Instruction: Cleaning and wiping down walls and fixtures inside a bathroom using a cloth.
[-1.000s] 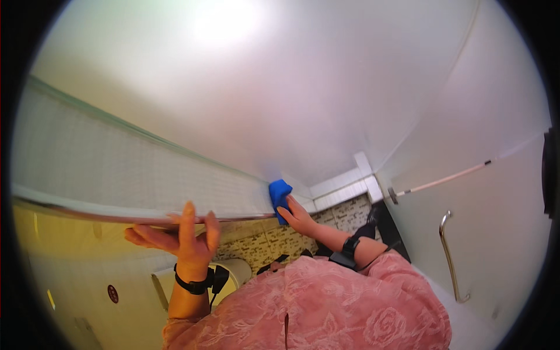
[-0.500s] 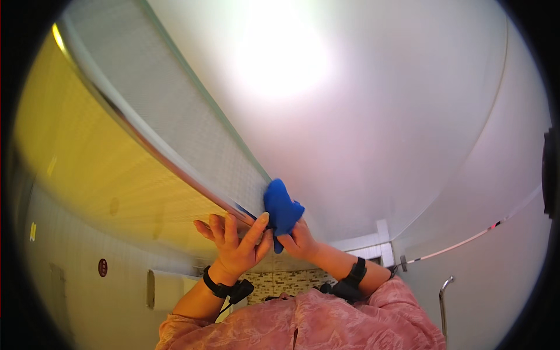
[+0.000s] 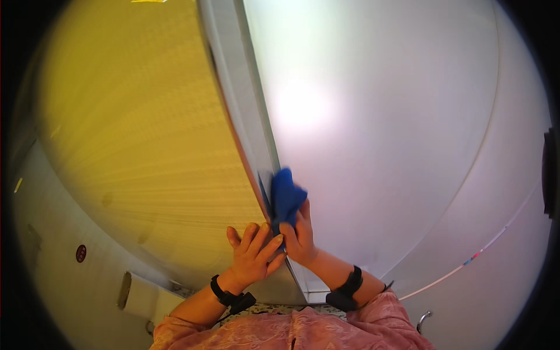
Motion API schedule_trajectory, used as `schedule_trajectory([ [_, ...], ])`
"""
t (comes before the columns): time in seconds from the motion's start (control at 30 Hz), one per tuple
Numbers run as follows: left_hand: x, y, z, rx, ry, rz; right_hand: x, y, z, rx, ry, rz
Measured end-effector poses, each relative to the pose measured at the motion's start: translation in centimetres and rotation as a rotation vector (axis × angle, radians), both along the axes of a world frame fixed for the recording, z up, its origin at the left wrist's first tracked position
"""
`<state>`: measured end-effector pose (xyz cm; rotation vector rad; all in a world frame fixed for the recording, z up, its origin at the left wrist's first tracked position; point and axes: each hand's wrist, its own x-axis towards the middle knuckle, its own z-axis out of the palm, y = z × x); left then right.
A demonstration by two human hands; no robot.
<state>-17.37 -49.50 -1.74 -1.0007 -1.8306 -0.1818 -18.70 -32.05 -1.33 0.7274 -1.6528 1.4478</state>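
My right hand [image 3: 300, 240] is closed on a blue cloth [image 3: 284, 197], which is bunched against the narrow grey edge [image 3: 256, 125] of an upright panel. Part of the cloth wraps over that edge, and its far side is hidden. Close beside it, my left hand [image 3: 252, 256] has its fingers stretched and spread, with nothing in them. Its fingertips lie at the yellow-lit face [image 3: 157, 134] of the panel, near the edge. Both wrists wear black straps with small dark boxes.
A pale, glossy surface [image 3: 373, 157] with a bright glare fills the right side. On the left wall are a round dark-red sign [image 3: 81, 253] and a white box [image 3: 146, 291]. A thin white rod [image 3: 449, 279] and a curved metal bar [image 3: 424, 319] are at lower right.
The view has turned, so the panel edge now runs more upright in the picture. Both hands appear slightly lower along it. The blue cloth stays in my right hand.
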Motion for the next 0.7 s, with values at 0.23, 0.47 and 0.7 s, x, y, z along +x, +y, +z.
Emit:
schedule_trajectory([
  [0.23,0.5,-1.2,1.5,0.127,0.001,0.037,-0.2,-0.9,-2.4,-0.024,-0.041,0.102],
  [0.47,0.9,-2.2,2.0,0.024,0.095,0.061,1.6,-2.5,-4.2,-0.211,-0.178,0.138],
  [0.7,1.2,-0.8,2.4,0.032,0.069,0.079,0.0,-1.8,14.3,-0.121,0.003,0.116],
])
